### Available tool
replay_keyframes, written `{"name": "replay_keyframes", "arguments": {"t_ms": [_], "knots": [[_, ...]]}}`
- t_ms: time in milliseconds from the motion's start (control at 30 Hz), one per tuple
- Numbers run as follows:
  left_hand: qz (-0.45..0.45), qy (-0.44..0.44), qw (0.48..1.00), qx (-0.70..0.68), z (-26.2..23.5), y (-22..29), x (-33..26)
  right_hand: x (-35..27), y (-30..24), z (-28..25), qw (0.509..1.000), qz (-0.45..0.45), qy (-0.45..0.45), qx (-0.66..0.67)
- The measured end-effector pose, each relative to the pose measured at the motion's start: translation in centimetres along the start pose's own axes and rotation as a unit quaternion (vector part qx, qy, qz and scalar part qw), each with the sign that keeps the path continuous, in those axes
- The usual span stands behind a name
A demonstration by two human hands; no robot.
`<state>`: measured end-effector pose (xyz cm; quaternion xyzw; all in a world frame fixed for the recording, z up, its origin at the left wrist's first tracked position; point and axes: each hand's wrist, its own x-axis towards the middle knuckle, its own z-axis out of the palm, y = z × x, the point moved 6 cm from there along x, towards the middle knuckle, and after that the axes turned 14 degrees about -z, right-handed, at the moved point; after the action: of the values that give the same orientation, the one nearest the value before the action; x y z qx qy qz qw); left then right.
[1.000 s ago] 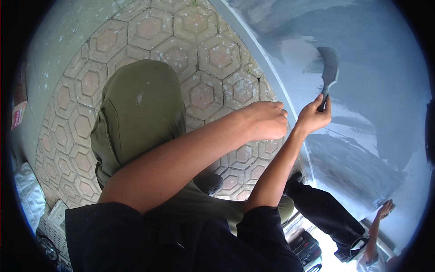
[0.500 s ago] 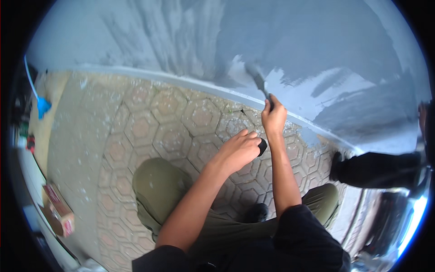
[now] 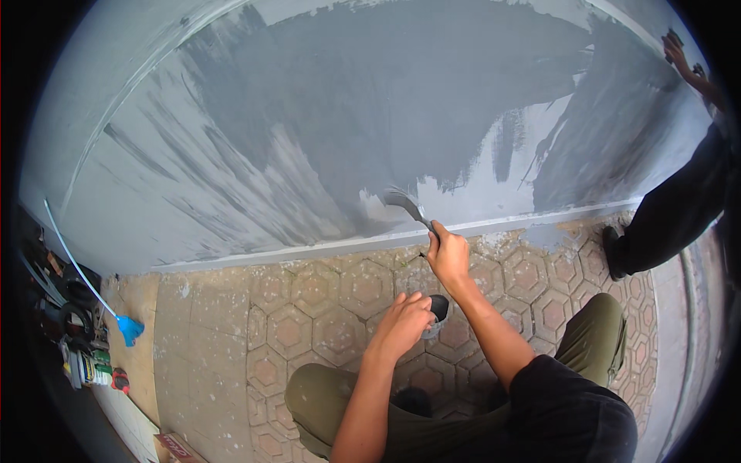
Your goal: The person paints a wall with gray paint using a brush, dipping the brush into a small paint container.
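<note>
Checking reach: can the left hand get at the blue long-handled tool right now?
Probably not: the left hand holds a small container, and the blue long-handled tool is far off to the left.

Dark grey streaks pattern the pale grey wall (image 3: 340, 100); brush (image 3: 407, 204) dark grey; trousers (image 3: 593, 332) olive; paving (image 3: 340, 332) beige-pink hexagons, speckled white.

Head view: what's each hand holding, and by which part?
Right hand: paintbrush, by its handle. Left hand: small container, dark at the top, held by its left side; exact fingertip placement can't be told.
</note>
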<state>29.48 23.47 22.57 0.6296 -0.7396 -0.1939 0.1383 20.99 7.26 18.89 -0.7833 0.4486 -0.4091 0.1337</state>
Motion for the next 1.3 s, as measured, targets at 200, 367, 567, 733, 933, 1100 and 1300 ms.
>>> {"name": "replay_keyframes", "arguments": {"t_ms": [200,367,567,733,933,1100,1300], "knots": [[-0.014,0.005,1.0,-0.01,-0.3,0.0,0.0,-1.2,0.8,0.5,0.999,0.035,0.002,0.033],[-0.028,-0.009,0.999,-0.024,0.4,-0.4,0.0,-1.8,2.2,2.2,0.996,0.064,-0.054,0.01],[-0.031,-0.02,0.999,-0.008,1.2,-0.5,-0.2,-1.8,4.1,1.4,0.993,0.098,0.007,0.059],[-0.037,-0.017,0.999,-0.015,1.2,-0.8,0.1,-1.4,4.5,0.7,0.995,0.062,0.011,0.072],[-0.043,-0.031,0.999,-0.009,1.1,-1.3,0.1,-1.1,5.2,-0.6,0.993,0.066,0.031,0.093],[-0.061,-0.042,0.997,-0.018,1.3,-1.6,-0.2,-0.3,4.6,-1.2,0.997,0.02,0.011,0.069],[-0.052,-0.03,0.998,-0.003,1.4,-1.4,-0.3,0.9,3.4,-2.8,0.998,0.022,0.017,0.054]]}}
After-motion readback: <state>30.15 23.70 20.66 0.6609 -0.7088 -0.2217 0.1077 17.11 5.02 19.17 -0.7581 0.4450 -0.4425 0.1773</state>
